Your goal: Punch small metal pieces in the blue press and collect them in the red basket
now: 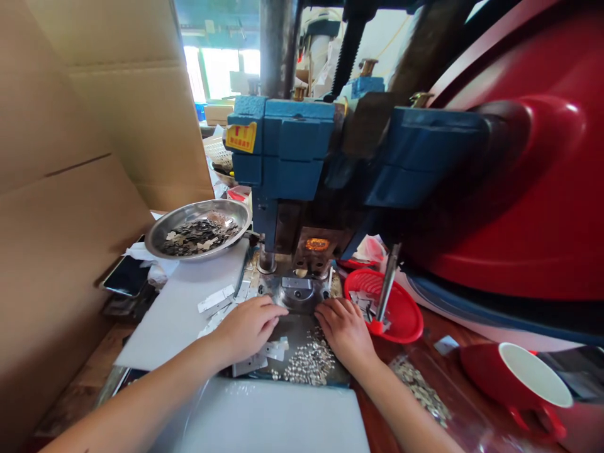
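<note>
My left hand (252, 324) is at the left front of the press's die (297, 292), thumb and forefinger drawn together; anything between them is too small or hidden to make out. My right hand (346, 333) is at the die's right front, its fingers curled down and the thumb hidden. What the right fingers hold, if anything, cannot be seen. A flat metal plate (296, 283) lies in the die under the press head (316, 245). Between my hands is a pile of small shiny metal pieces (309, 363). Thin metal plates (250, 365) lie under my left wrist, and others (217, 298) beyond it.
A steel bowl (201, 255) of small flat parts stands left. On the right are a red basket (410, 321) with metal plates, a red mug (486, 371) and a bag of metal parts (422, 390). Cardboard (94, 126) walls the left; a large red wheel cover (533, 207) fills the right.
</note>
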The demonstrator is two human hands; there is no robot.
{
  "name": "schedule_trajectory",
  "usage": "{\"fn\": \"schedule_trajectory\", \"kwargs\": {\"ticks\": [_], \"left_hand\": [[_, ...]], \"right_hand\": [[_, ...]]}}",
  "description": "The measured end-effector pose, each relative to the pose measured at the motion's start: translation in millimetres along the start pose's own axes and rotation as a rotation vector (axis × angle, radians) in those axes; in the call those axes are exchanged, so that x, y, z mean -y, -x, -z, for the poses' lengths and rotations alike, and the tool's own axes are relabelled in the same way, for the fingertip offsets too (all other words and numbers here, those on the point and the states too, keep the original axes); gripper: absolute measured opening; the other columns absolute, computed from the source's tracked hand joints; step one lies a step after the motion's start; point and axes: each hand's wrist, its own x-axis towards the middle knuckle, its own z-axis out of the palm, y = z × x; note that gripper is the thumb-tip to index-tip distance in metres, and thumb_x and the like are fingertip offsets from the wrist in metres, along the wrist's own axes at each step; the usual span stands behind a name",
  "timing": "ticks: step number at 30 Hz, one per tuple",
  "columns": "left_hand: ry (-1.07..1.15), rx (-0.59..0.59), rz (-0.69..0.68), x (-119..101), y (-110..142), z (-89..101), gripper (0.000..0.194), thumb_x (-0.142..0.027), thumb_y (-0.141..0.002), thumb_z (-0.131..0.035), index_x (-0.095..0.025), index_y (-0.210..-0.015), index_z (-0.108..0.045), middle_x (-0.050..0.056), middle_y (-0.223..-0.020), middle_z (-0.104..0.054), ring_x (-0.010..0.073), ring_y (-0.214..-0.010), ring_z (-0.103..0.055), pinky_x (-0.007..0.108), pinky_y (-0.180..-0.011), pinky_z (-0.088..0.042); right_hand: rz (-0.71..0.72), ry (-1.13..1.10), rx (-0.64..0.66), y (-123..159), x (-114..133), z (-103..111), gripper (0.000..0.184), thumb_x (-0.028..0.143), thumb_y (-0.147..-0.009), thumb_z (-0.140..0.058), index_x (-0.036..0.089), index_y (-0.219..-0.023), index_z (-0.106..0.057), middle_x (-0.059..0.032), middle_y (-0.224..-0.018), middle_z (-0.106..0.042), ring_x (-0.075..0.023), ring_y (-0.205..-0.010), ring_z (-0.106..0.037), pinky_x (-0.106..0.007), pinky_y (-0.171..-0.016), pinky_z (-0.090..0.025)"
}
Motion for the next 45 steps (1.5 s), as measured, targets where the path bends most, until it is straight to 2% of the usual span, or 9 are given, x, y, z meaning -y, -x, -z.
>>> {"fn": "schedule_trajectory", "kwargs": {"ticks": [3, 7, 11, 14, 20, 24, 27, 37, 45], "left_hand": [[0.187, -0.118, 0.096, -1, -6, 2.0, 0.023, -0.020, -0.084, -0.049, -0.025, -0.099, -0.065, 0.001, -0.095, -0.066, 0.0166, -0.086, -0.061, 0.030, -0.081, -0.048], [0.414, -0.283, 0.256, 3, -19, 1.5, 0.029, -0.020, -0.078, -0.054, -0.023, -0.105, -0.063, 0.002, -0.096, -0.068, 0.0168, -0.083, -0.062, 0.030, -0.077, -0.049], [0.531, -0.335, 0.309, 8, -33, -0.4, 0.018, -0.024, -0.075, -0.059, -0.020, -0.091, -0.067, 0.001, -0.085, -0.070, 0.0175, -0.078, -0.063, 0.030, -0.075, -0.050], [0.572, -0.361, 0.319, 11, -40, -0.9, 0.017, -0.026, -0.074, -0.060, -0.019, -0.088, -0.068, 0.002, -0.081, -0.070, 0.0177, -0.076, -0.064, 0.030, -0.073, -0.049], [0.576, -0.378, 0.336, 8, -50, -0.2, 0.015, -0.026, -0.074, -0.062, -0.018, -0.086, -0.068, 0.002, -0.082, -0.070, 0.0178, -0.077, -0.064, 0.029, -0.073, -0.049], [0.551, -0.356, 0.329, 0, -56, -2.2, 0.014, -0.026, -0.075, -0.061, -0.019, -0.085, -0.069, 0.003, -0.084, -0.071, 0.0189, -0.081, -0.064, 0.030, -0.075, -0.049], [0.512, -0.353, 0.330, -3, -62, -6.6, 0.015, -0.025, -0.076, -0.060, -0.019, -0.085, -0.069, 0.003, -0.088, -0.072, 0.0196, -0.083, -0.064, 0.030, -0.077, -0.048], [0.267, -0.402, 0.298, 3, -69, -13.2, 0.013, -0.025, -0.074, -0.060, -0.020, -0.082, -0.071, 0.004, -0.087, -0.067, 0.0206, -0.088, -0.060, 0.033, -0.084, -0.044], [0.379, -0.350, 0.318, 14, -79, -22.5, 0.019, -0.020, -0.073, -0.059, -0.020, -0.088, -0.069, 0.004, -0.095, -0.066, 0.0208, -0.094, -0.059, 0.033, -0.088, -0.043]], "right_hand": [[-0.057, -0.131, -0.071, -11, 6, 2, 0.021, 0.028, -0.090, -0.044, 0.022, -0.084, -0.063, -0.0053, -0.086, -0.063, -0.0196, -0.082, -0.054, -0.035, -0.078, -0.041], [-0.117, -0.191, -0.156, -43, 20, 3, 0.018, 0.026, -0.088, -0.045, 0.021, -0.085, -0.061, -0.0061, -0.088, -0.062, -0.0207, -0.085, -0.054, -0.036, -0.078, -0.042], [-0.153, -0.080, -0.117, -68, 30, -2, 0.016, 0.026, -0.084, -0.051, 0.022, -0.077, -0.066, -0.0070, -0.087, -0.062, -0.0238, -0.091, -0.053, -0.038, -0.080, -0.041], [-0.098, -0.066, -0.104, -67, 32, -1, 0.018, 0.028, -0.085, -0.052, 0.026, -0.083, -0.070, -0.0058, -0.089, -0.063, -0.0228, -0.093, -0.054, -0.039, -0.084, -0.041], [0.030, 0.011, -0.063, -45, 30, 8, 0.025, 0.038, -0.087, -0.051, 0.034, -0.107, -0.064, -0.0028, -0.108, -0.063, -0.0253, -0.108, -0.050, -0.054, -0.103, -0.025], [0.000, -0.058, -0.098, -38, 25, 3, 0.031, 0.039, -0.089, -0.047, 0.028, -0.115, -0.060, -0.0057, -0.116, -0.060, -0.0258, -0.112, -0.049, -0.053, -0.102, -0.030], [-0.016, -0.082, -0.136, -38, 22, 0, 0.030, 0.037, -0.090, -0.045, 0.026, -0.111, -0.062, -0.0071, -0.112, -0.061, -0.0250, -0.110, -0.050, -0.052, -0.101, -0.033], [0.003, 0.055, -0.103, -43, 25, 5, 0.025, 0.040, -0.087, -0.050, 0.031, -0.104, -0.066, -0.0051, -0.109, -0.063, -0.0267, -0.111, -0.049, -0.055, -0.103, -0.028], [-0.024, 0.097, -0.044, -53, 41, 18, 0.023, 0.040, -0.087, -0.051, 0.029, -0.099, -0.067, -0.0046, -0.108, -0.066, -0.0283, -0.113, -0.049, -0.057, -0.104, -0.024]]}}
